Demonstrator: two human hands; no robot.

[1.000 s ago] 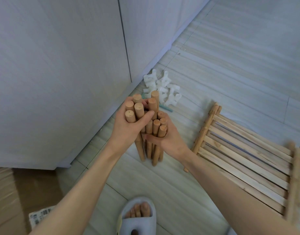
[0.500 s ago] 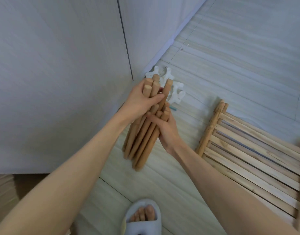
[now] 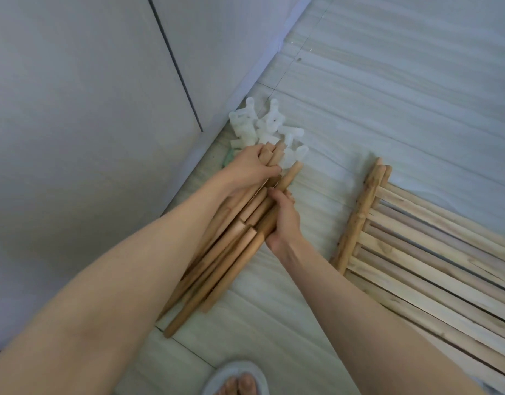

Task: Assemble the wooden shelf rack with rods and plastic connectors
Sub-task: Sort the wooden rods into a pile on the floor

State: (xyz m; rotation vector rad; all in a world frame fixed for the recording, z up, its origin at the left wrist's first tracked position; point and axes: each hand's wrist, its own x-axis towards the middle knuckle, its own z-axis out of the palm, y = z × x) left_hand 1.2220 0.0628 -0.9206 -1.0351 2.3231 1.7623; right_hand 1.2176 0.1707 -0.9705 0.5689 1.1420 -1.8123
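A bundle of several wooden rods [image 3: 228, 252] lies slanted low over the floor, far ends toward the wall. My left hand [image 3: 249, 169] grips the rods near their far ends from above. My right hand [image 3: 284, 220] holds the bundle's right side at mid-length, fingers curled round the rods. A heap of white plastic connectors [image 3: 262, 128] sits on the floor just beyond the rod tips, partly hidden by my left hand. Stacked slatted wooden shelf panels [image 3: 433, 252] lie flat to the right.
A white cabinet wall [image 3: 88, 138] with a door seam runs along the left, its base meeting the pale plank floor [image 3: 388, 95]. My foot in a grey slipper [image 3: 237, 377] is at the bottom edge. A green bit [image 3: 227, 159] shows by the connectors.
The rod bundle went from upright in both hands to tilted, then lowered nearly flat toward the floor. The rods have spread out lengthwise. Both hands moved down and forward with them.
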